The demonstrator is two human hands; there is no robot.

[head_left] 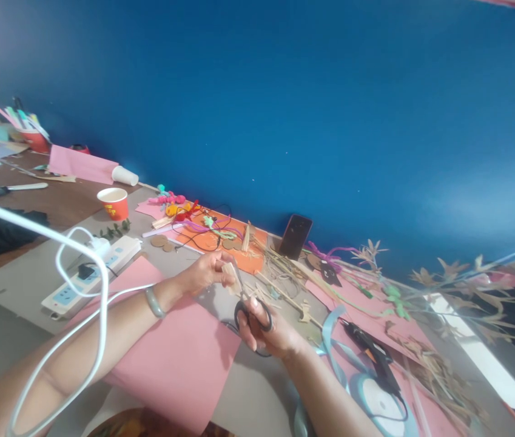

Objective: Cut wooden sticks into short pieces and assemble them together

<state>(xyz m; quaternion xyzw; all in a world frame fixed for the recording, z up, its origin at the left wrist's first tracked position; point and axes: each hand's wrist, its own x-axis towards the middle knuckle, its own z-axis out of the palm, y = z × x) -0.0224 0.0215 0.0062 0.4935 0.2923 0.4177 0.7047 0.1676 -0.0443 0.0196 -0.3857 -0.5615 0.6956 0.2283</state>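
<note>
tan strip [230, 271] sits up off the table [250, 394], over its middle, pinched in the left hand [207, 273] -- thumb and fingertips clamped on its near end, which leaves the far end free where the blades meet it

scissors [244, 303] are in the right hand [272, 335], fingers closed through the black loops, tips aimed up and away at the strip; blades look nearly together at the strip's edge, can't tell if they bite it (too small, slightly blurred)

strip reads as flat, stiff, pale -- dried leaf or thin wood, can't say which. Scissor handles are matte black plastic, blades thin bright metal. A smooth pale-green bangle [154, 301] sits on the left wrist

Both forearms hang over a pink sheet [179, 364], matte paper with one corner pointing toward the person; judging by position it works as a catch surface under the cut

Outward:
- orange sheet [239, 262] behind the hands, littered with cord, round brown discs and fuzzy coloured bits
- dried stems [460, 285], brittle, spiky, brown, fanned out on the right
- glue gun [372, 353], black, lying on its side beside a pale-blue ribbon spool [378, 403]
- power strip [96, 273], white, on the left, with a white cable [102, 315] looping across the near view
- red cup [114, 204] upright, further left
- phone [295, 237] propped on edge against the blue wall [312, 109]
</note>
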